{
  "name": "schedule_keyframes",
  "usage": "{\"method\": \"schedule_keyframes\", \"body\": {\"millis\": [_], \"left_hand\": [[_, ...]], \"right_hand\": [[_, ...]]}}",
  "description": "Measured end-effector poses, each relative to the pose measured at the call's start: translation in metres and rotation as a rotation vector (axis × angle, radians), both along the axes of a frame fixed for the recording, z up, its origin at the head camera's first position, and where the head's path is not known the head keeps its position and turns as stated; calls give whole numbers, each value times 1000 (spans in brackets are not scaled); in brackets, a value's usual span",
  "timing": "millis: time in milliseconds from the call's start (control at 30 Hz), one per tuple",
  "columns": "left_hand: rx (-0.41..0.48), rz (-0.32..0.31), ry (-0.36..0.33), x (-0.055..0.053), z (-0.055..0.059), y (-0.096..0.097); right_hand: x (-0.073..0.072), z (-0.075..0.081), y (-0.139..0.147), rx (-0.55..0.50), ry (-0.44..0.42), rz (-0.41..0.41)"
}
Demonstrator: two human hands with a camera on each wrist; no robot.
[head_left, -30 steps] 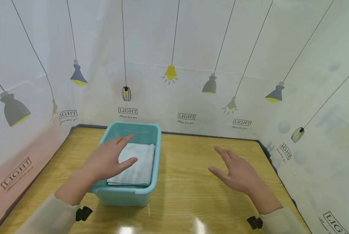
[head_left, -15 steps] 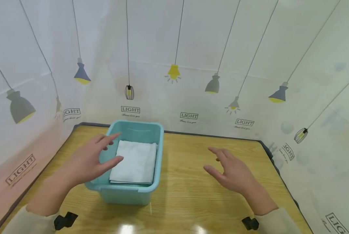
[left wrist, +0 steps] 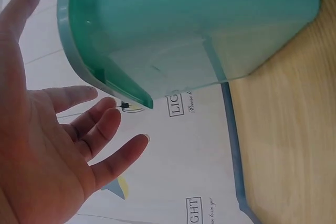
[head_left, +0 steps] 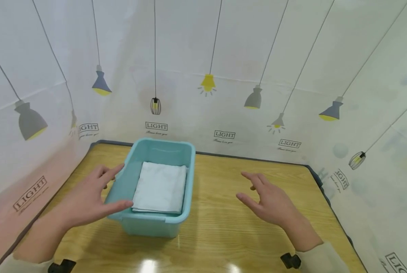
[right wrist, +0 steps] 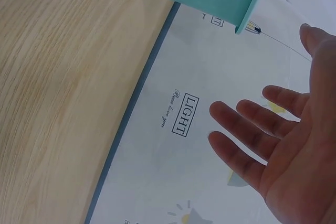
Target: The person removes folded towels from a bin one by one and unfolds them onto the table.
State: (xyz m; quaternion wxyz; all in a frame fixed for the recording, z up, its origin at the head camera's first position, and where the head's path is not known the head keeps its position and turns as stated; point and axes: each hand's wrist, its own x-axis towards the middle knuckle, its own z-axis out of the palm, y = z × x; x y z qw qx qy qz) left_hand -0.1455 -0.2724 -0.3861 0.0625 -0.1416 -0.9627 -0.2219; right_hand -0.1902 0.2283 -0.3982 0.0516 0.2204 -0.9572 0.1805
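Note:
A turquoise plastic bin stands on the table, left of the middle in the head view. Inside it lies a folded white cloth, flat and squared. My left hand hovers at the bin's left side, thumb and fingers spread, holding nothing; its fingertips overlap the left rim in the head view. In the left wrist view the bin's wall rises close beyond those fingers. Over the table to the right of the bin, my right hand is held in the air with relaxed fingers and nothing in it.
The wood-grain table has a dark edge along its back and sides. Behind it hangs a pale backdrop printed with lamps and the word LIGHT, which also runs down both sides.
My left hand has moved left, from above the cloth to the bin's left side. The right hand has shifted only slightly. The bin and cloth appear a little farther right as the head view turns.

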Motion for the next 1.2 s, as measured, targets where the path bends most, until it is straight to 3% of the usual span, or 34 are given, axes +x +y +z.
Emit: {"method": "schedule_keyframes", "body": {"millis": [300,600,900,1200], "left_hand": [[-1,14,-44,5,-12,-8],[12,54,-86,6,-15,-7],[61,60,-97,6,-21,-6],[72,65,-85,6,-24,-7]], "right_hand": [[-5,-2,-4,3,-22,-19],[-14,5,-12,-5,-23,-15],[-47,22,-47,-17,-23,-5],[-85,54,-104,-34,33,8]]}}
